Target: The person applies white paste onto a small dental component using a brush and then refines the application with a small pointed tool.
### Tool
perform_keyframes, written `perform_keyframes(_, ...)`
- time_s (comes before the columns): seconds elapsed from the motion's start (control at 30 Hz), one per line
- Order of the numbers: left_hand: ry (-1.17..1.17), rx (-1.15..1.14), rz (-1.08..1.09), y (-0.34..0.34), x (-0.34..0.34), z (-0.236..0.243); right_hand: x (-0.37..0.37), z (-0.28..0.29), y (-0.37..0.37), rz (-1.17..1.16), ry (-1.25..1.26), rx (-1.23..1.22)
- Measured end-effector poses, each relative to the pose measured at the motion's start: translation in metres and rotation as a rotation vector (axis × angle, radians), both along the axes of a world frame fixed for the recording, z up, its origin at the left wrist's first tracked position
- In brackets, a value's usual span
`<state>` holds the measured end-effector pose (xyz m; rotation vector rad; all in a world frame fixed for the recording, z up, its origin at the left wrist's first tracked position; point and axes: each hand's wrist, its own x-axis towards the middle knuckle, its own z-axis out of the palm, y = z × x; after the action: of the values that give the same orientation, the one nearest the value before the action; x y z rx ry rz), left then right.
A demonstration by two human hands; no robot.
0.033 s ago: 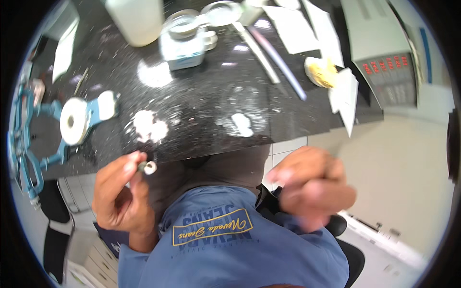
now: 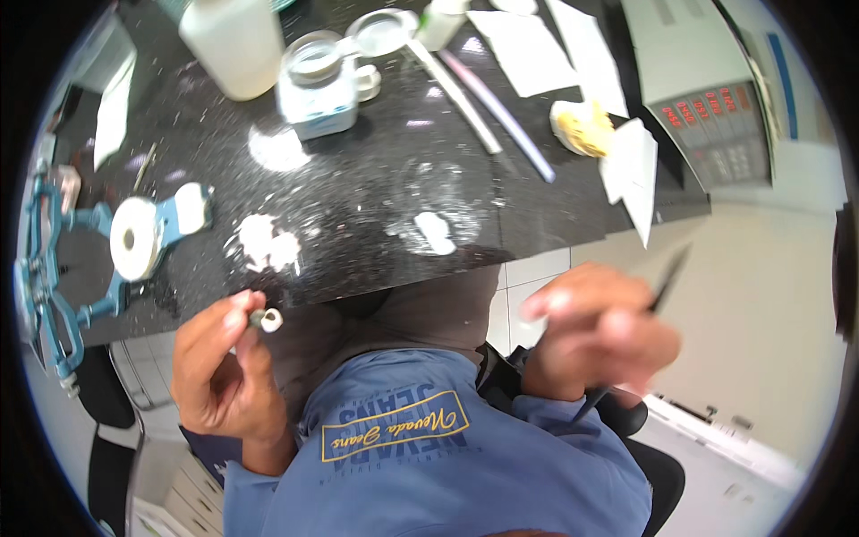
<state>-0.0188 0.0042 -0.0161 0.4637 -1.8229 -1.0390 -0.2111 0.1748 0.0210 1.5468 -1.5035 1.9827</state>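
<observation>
**Fingers pinched on a small white piece, thin tool in the other hand**

Head view: my left fingers (image 2: 243, 309) are pinched together on a small white piece (image 2: 267, 319), holding it by one end just below the front edge of the black speckled counter (image 2: 376, 188). The left hand (image 2: 219, 367) is raised in front of my blue shirt (image 2: 429, 456), palm turned inward. My right hand (image 2: 595, 336) is blurred, but I can see it closed around a thin dark tool (image 2: 667, 277), whose tip sticks up and to the right past the knuckles, with the other end showing below the hand.

On the counter, white powder patches (image 2: 268, 243) lie near the edge, just above the pinched piece. To the left stands a blue metal frame (image 2: 54, 268) carrying a white round block (image 2: 134, 240). Farther back I see a white plastic jug (image 2: 231, 45), a small glass jar (image 2: 315, 67), two long rods (image 2: 483, 103) lying slantwise, a yellow sponge (image 2: 582, 127) and paper sheets (image 2: 523, 49).
</observation>
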Motion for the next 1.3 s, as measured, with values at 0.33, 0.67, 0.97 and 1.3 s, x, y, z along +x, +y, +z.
perform_keyframes(0.33, 0.080, -0.091, -0.139, 0.029, -0.046, 0.020, -0.135, 0.004, 0.095, -1.052, -0.136, 0.686)
perform_keyframes(0.67, 0.121, -0.501, 0.088, 0.018, -0.082, 0.047, -0.151, 0.047, -0.029, -0.318, 0.370, 0.935)
perform_keyframes(0.97, 0.250, -0.641, 0.133, 0.012, -0.076, 0.053, -0.128, 0.061, -0.053, -0.410, 0.624, 1.380)
perform_keyframes(1.3, 0.163, -0.390, -0.032, 0.020, -0.051, 0.063, -0.125, 0.066, -0.055, -0.590, 0.441, 0.813)
